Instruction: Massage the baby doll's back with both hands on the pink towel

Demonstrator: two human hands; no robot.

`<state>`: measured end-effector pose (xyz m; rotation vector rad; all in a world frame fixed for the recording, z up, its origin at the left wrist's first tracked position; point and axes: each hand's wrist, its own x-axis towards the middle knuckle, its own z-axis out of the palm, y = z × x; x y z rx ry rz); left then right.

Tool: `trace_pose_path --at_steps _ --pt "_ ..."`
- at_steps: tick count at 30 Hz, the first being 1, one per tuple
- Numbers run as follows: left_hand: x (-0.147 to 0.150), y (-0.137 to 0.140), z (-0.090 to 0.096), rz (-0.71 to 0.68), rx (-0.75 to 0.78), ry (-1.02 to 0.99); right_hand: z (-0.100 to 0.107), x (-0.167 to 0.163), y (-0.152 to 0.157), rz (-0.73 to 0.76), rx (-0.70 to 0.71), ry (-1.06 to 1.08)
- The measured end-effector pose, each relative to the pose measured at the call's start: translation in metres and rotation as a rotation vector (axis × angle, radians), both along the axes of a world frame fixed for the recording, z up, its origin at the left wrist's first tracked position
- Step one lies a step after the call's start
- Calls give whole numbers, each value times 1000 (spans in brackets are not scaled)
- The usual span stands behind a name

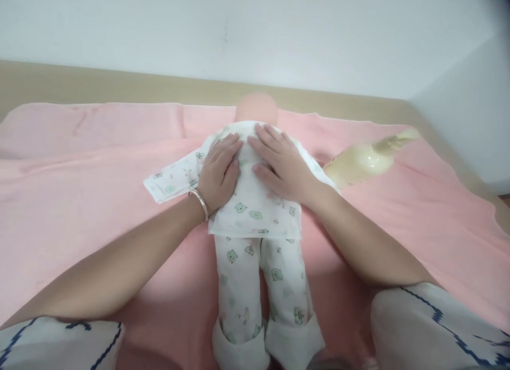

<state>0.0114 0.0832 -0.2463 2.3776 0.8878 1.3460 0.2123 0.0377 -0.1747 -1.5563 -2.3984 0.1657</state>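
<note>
A baby doll (256, 109) lies stretched out with its smooth pink head away from me; no face shows on it. It wears a white printed top (258, 213) and matching printed trousers (241, 285) with turned-up cuffs. My left hand (220, 171) rests flat on the left side of the top, with a bracelet (199, 204) around that wrist. On the right side of the top, my right hand (281, 160) lies with its fingers spread. Both hands touch the cloth and grip nothing. One sleeve (171, 180) extends flat to the left; the other is mostly hidden behind my right forearm.
A pink blanket (99, 211) spreads under the doll over a wooden-coloured surface (119, 83). To the right lies a shiny yellowish bottle-like object (364, 160) with a narrow end. A white wall (255, 35) stands behind.
</note>
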Motion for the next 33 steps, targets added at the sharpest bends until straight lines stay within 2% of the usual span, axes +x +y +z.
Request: trace_pose_path --at_steps 3,5,10,16,22,28,33 --pt "1 -1 1 5 -16 8 0 -11 -8 -173 -28 18" --pt "1 -1 1 7 -19 10 -1 -25 -23 -229 8 3" --pt "2 -2 1 32 -26 -13 -4 -48 -51 -47 138 -43" --pt "2 -2 4 16 -49 -12 -2 -31 -29 18 98 9" --pt "11 -18 12 117 -244 -60 -7 -13 -2 -178 55 117" --pt "19 -31 23 174 -312 23 -10 -12 1 -203 65 136" --pt "29 -31 42 115 -368 169 -8 -14 -1 -231 57 116"
